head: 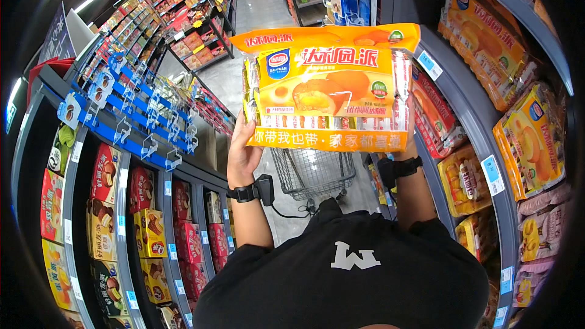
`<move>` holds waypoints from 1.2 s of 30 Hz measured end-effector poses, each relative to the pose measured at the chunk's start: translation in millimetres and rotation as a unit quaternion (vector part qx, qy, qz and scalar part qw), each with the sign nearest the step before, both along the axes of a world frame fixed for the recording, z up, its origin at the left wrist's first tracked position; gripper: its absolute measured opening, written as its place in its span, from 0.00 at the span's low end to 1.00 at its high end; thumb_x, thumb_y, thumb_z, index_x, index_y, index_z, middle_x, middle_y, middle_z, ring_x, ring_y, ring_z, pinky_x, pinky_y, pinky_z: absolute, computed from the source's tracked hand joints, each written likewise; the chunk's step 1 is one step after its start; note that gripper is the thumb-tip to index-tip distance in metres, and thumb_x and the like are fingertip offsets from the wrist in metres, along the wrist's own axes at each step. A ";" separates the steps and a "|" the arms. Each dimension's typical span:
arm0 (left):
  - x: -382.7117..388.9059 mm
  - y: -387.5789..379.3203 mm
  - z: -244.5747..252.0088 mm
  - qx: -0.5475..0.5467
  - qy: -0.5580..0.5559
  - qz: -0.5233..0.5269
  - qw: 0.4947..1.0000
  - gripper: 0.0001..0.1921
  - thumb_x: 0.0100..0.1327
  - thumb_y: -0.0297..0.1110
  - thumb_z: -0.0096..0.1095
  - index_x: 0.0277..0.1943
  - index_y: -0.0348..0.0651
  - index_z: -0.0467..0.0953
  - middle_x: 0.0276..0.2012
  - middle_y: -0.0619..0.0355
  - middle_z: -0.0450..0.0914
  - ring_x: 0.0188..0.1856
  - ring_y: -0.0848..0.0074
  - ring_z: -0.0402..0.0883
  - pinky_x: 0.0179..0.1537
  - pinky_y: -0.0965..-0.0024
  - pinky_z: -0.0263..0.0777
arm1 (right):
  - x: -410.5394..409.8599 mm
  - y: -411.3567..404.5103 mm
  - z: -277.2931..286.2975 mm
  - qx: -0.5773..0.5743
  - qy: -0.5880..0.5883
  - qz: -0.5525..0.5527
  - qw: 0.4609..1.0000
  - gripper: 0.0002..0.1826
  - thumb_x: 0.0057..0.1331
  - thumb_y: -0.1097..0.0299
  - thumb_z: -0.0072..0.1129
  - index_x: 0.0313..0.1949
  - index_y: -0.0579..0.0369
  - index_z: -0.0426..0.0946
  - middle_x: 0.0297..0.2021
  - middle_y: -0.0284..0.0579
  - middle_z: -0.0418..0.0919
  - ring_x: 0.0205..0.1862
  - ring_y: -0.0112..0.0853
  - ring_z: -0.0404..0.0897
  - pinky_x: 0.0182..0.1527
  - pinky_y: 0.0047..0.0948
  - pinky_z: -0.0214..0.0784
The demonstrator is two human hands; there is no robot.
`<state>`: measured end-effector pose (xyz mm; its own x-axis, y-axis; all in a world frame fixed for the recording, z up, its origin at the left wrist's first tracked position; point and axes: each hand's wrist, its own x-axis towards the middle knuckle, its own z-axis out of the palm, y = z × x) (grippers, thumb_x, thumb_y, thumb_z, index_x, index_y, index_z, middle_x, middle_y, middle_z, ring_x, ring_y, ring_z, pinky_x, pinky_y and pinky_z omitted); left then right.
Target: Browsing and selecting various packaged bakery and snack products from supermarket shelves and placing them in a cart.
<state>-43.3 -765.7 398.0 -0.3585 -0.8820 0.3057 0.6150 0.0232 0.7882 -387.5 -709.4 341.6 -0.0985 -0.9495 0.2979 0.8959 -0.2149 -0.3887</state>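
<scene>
An orange and yellow plastic bag of Daliyuan pies (324,89) is held up in front of me, its printed front towards the camera. Small wrapped pies show through clear strips at its sides and bottom. My left hand (243,144) grips the bag's lower left edge, thumb at the front. At the right edge, my right hand (411,141) holds the bag from behind; most of its fingers are hidden. Below the bag stands a wire shopping cart (315,176), partly covered by it; the visible part of its basket shows no goods.
Shelves with boxed pies (103,228) line the left side, under blue racks with clear hooks (141,105). On the right, curved-looking shelves hold similar orange bags (532,141) and bread packs (466,180). A tiled aisle (258,4) runs ahead. A cable (288,214) hangs from my left wrist strap.
</scene>
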 end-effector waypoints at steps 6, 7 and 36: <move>0.1 1.9 -9.0 -0.009 0.017 0.103 0.995 0.32 0.68 0.30 0.55 0.72 0.36 0.54 0.66 0.48 0.69 0.66 0.64 0.71 0.67 0.60 0.65 | -15.5 -11.9 3.3 0.117 0.232 -0.073 0.963 0.25 0.79 0.52 0.42 0.65 0.57 0.63 0.57 0.43 0.75 0.56 0.26 0.78 0.58 0.29 0.72; -3.1 3.4 -11.2 -0.008 0.018 0.101 0.995 0.32 0.68 0.30 0.55 0.72 0.36 0.54 0.66 0.48 0.69 0.66 0.64 0.71 0.67 0.60 0.65 | -10.7 -10.6 6.6 0.111 0.214 -0.070 0.968 0.25 0.79 0.53 0.44 0.65 0.58 0.62 0.58 0.42 0.75 0.56 0.26 0.78 0.58 0.28 0.71; 2.6 9.4 -41.3 0.073 0.068 -0.095 0.990 0.38 0.68 0.39 0.63 0.74 0.35 0.51 0.66 0.47 0.70 0.64 0.64 0.75 0.62 0.61 0.72 | -18.7 19.1 43.6 0.066 0.172 -0.101 0.978 0.29 0.73 0.61 0.56 0.68 0.60 0.60 0.56 0.50 0.78 0.53 0.32 0.82 0.52 0.31 0.77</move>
